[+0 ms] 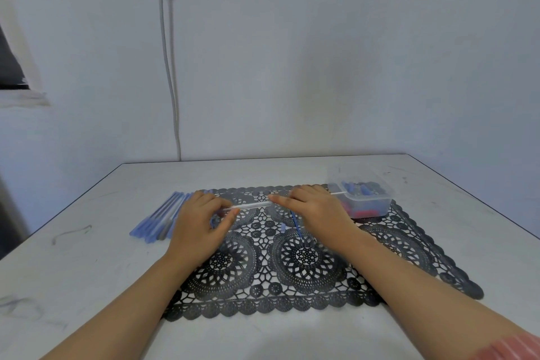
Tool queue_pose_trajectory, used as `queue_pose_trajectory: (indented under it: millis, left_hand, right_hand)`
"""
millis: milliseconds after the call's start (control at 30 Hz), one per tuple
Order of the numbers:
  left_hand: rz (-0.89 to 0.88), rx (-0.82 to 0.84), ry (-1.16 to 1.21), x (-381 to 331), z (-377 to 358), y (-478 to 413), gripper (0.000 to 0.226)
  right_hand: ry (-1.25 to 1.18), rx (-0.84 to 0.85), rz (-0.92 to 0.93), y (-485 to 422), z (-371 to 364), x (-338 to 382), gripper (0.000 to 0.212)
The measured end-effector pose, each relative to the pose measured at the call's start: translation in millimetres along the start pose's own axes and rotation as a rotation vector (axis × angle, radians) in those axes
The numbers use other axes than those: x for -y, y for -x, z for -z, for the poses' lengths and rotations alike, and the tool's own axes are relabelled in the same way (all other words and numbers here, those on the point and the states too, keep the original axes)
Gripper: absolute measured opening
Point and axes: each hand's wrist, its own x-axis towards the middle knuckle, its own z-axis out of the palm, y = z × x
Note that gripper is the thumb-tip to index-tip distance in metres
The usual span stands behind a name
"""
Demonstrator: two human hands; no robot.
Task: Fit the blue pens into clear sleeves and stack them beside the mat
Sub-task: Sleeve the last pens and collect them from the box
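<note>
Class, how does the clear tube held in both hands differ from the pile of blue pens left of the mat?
The clear tube looks colourless; the pile of blue pens is blue. The left hand and right hand hold the tube over the mat; the pile lies on the table. The tube runs crosswise; the pile slants. Both are slim.

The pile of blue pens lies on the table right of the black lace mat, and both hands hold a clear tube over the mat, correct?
No. The head view shows the pile of blue pens on the white table left of the black lace mat, not right. The left hand and right hand do hold the clear plastic tube over it.
</note>
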Motion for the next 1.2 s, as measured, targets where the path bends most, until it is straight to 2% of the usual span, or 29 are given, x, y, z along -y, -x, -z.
queue_pose_trajectory:
  millis: [300, 433, 567, 600, 700, 800, 933, 1000, 1200]
  left_hand:
    - [-0.017, 0.001, -0.003, -2.1, -0.4, 0.1, 0.032]
    - [-0.033, -0.009, 0.004, -4.2, 1.4, -0.3, 0.032]
    - [-0.050, -0.002, -0.007, -4.5, 0.5, -0.1, 0.030]
    - [-0.056, -0.004, -0.007, -4.6, 0.4, -0.1, 0.030]
    - [-0.069, -0.018, 0.000, -5.6, 0.7, -0.3, 0.029]
    - [-0.068, -0.038, 0.018, -7.5, 1.6, -0.3, 0.030]
    - [-0.088, -0.060, 0.040, -9.9, 3.8, 0.3, 0.030]
    - [-0.098, -0.057, 0.036, -10.1, 4.1, 0.3, 0.031]
    - [-0.127, -0.050, 0.033, -11.1, 4.5, 0.4, 0.031]
  right_hand:
    - [-0.081, 0.009, -0.009, 1.6, -3.7, -0.2, 0.062]
    - [-0.164, 0.012, -0.091, 3.3, -2.6, 0.9, 0.059]
    - [-0.175, -0.056, -0.089, 2.3, 0.6, 4.3, 0.028]
    - [-0.169, -0.075, -0.086, 1.3, 2.0, 5.0, 0.027]
    - [-0.091, -0.133, -0.115, 1.3, 1.5, 3.7, 0.029]
    - [-0.025, -0.184, -0.232, 2.5, 0.7, 2.8, 0.030]
    - [0.117, -0.258, -0.364, 2.3, 4.2, 5.1, 0.046]
    - [0.141, -0.279, -0.405, 2.0, 6.8, 6.9, 0.048]
    - [0.087, -0.279, -0.389, 0.7, 4.3, 11.5, 0.041]
